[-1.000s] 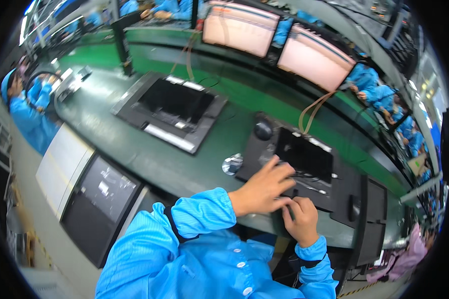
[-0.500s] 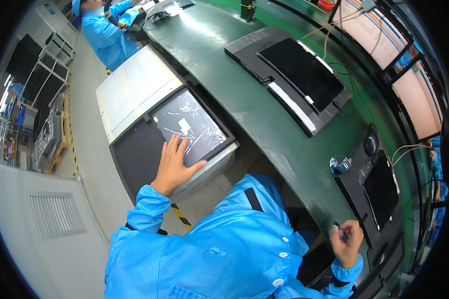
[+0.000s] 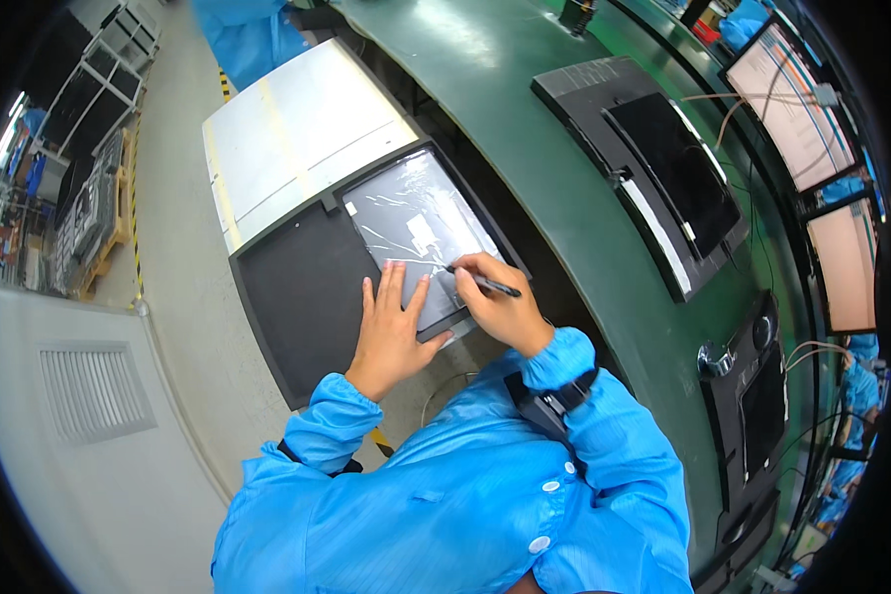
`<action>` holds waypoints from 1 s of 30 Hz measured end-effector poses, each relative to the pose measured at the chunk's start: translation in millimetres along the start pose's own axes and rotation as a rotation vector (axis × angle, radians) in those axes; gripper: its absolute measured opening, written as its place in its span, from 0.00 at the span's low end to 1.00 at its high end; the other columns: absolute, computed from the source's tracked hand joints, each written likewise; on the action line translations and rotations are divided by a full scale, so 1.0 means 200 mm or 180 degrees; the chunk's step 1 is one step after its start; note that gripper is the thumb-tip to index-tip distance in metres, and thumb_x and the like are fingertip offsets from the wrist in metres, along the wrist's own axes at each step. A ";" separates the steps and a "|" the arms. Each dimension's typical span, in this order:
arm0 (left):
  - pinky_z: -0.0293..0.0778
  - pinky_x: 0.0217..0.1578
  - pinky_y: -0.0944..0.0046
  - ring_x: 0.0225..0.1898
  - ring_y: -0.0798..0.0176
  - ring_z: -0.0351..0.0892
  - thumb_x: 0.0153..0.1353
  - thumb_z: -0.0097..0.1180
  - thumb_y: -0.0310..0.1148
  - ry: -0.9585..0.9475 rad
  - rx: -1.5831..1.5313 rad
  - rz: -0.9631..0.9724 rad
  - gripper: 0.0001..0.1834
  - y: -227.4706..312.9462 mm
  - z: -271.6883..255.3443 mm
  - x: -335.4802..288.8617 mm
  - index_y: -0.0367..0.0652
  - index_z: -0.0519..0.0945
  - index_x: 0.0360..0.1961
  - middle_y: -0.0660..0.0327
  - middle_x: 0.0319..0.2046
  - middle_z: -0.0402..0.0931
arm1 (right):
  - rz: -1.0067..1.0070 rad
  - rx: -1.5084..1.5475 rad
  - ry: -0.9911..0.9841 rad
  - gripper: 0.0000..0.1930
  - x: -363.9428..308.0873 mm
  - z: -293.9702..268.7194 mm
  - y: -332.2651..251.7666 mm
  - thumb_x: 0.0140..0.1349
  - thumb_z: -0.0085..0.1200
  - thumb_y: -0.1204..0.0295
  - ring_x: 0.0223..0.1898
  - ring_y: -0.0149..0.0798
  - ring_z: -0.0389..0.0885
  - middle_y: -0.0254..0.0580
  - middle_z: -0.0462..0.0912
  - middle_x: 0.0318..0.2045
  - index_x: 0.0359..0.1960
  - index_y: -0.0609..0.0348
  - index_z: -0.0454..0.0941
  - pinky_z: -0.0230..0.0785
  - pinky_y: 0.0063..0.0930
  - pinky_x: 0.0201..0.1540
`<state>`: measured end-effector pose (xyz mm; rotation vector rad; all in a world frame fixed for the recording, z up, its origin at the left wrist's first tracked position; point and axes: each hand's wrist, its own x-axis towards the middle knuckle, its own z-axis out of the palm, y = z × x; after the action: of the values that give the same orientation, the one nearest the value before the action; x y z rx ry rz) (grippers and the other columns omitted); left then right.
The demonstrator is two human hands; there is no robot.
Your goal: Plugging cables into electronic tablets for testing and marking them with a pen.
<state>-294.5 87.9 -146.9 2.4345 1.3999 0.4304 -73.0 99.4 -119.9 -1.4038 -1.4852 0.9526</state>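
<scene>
A flat panel under clear, wrinkled film [image 3: 391, 213] lies in the right side of a black foam tray [image 3: 297, 287]. A small white label [image 3: 423, 234] shows on the panel. My left hand [image 3: 391, 332] rests with fingers spread at the panel's near left edge. In my right hand [image 3: 505, 307] is a dark pen [image 3: 495, 286], gripped between thumb and fingers. Its tip meets the film just right of my left fingertips, near the label.
Behind the tray stands a white box top with tape strips [image 3: 297, 129]. Along the right runs a green workbench [image 3: 505, 129], bearing a black screen in a dark foam holder [image 3: 673, 168] and another dark panel [image 3: 762, 396]. Monitors [image 3: 792, 99] line the far side. Someone in blue [image 3: 252, 40] stands beyond.
My right hand has come from the bench on the right over to the panel, with the pen now visible in it. My left hand has shifted slightly right and settled at the panel's edge.
</scene>
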 end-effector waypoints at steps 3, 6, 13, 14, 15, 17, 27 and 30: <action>0.47 0.80 0.20 0.85 0.28 0.53 0.60 0.79 0.54 -0.0011 -0.0048 -0.0010 0.51 -0.01 0.00 0.00 0.37 0.75 0.78 0.29 0.80 0.60 | 0.0333 0.0036 -0.0110 0.12 0.14 0.12 0.07 0.76 0.62 0.66 0.38 0.41 0.93 0.51 0.93 0.38 0.53 0.61 0.88 0.82 0.34 0.42; 0.46 0.80 0.19 0.86 0.28 0.52 0.61 0.78 0.53 -0.0057 -0.0076 -0.0023 0.51 -0.01 -0.01 0.01 0.37 0.74 0.79 0.30 0.80 0.60 | 0.0184 -0.0098 -0.0148 0.12 0.16 0.14 0.10 0.77 0.63 0.66 0.35 0.40 0.92 0.50 0.93 0.38 0.53 0.60 0.88 0.82 0.33 0.41; 0.47 0.80 0.19 0.85 0.28 0.52 0.59 0.80 0.53 0.0006 -0.0114 -0.0050 0.51 0.00 -0.01 0.01 0.38 0.74 0.78 0.31 0.80 0.59 | 0.0001 -0.0095 0.0025 0.12 0.14 0.15 0.09 0.78 0.63 0.67 0.40 0.43 0.94 0.51 0.93 0.40 0.54 0.61 0.88 0.84 0.37 0.45; 0.48 0.80 0.19 0.85 0.28 0.53 0.58 0.81 0.52 0.0049 -0.0109 -0.0037 0.51 0.00 -0.01 0.01 0.38 0.75 0.77 0.31 0.79 0.60 | 0.0108 -0.0124 0.0103 0.12 0.13 0.14 0.07 0.78 0.63 0.68 0.41 0.44 0.94 0.51 0.93 0.40 0.55 0.61 0.88 0.84 0.37 0.45; 0.49 0.79 0.18 0.85 0.28 0.54 0.57 0.82 0.52 0.0152 -0.0129 0.0033 0.51 -0.01 0.00 0.01 0.38 0.76 0.76 0.31 0.79 0.60 | -0.0113 0.0081 0.0222 0.13 0.10 0.13 0.05 0.78 0.63 0.69 0.41 0.45 0.94 0.52 0.93 0.42 0.57 0.62 0.87 0.84 0.38 0.45; 0.52 0.77 0.17 0.83 0.27 0.56 0.55 0.83 0.51 0.0142 -0.0039 -0.0056 0.50 -0.02 0.00 0.00 0.38 0.77 0.75 0.32 0.79 0.61 | -0.0096 0.0292 0.0416 0.15 -0.05 0.00 -0.03 0.78 0.63 0.71 0.41 0.47 0.94 0.55 0.92 0.44 0.62 0.64 0.85 0.84 0.39 0.46; 0.42 0.84 0.26 0.88 0.29 0.46 0.62 0.78 0.42 -0.0182 0.0186 -0.0019 0.49 0.03 0.00 0.01 0.34 0.69 0.80 0.34 0.84 0.53 | -0.0461 -0.3371 0.2092 0.30 -1.05 -1.14 -0.33 0.59 0.82 0.68 0.61 0.60 0.84 0.56 0.86 0.60 0.62 0.60 0.82 0.78 0.50 0.60; 0.42 0.84 0.27 0.88 0.30 0.46 0.63 0.77 0.43 -0.0212 0.0361 0.0023 0.50 0.02 0.02 0.01 0.34 0.67 0.81 0.33 0.85 0.52 | -0.0161 -0.3434 0.2064 0.38 -1.16 -1.34 -0.24 0.57 0.84 0.63 0.66 0.63 0.82 0.58 0.83 0.66 0.67 0.60 0.79 0.76 0.55 0.68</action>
<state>-288.7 88.1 -148.8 2.5191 1.4243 0.2756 162.2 -142.7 -2.6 -2.1007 -1.5134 -0.4688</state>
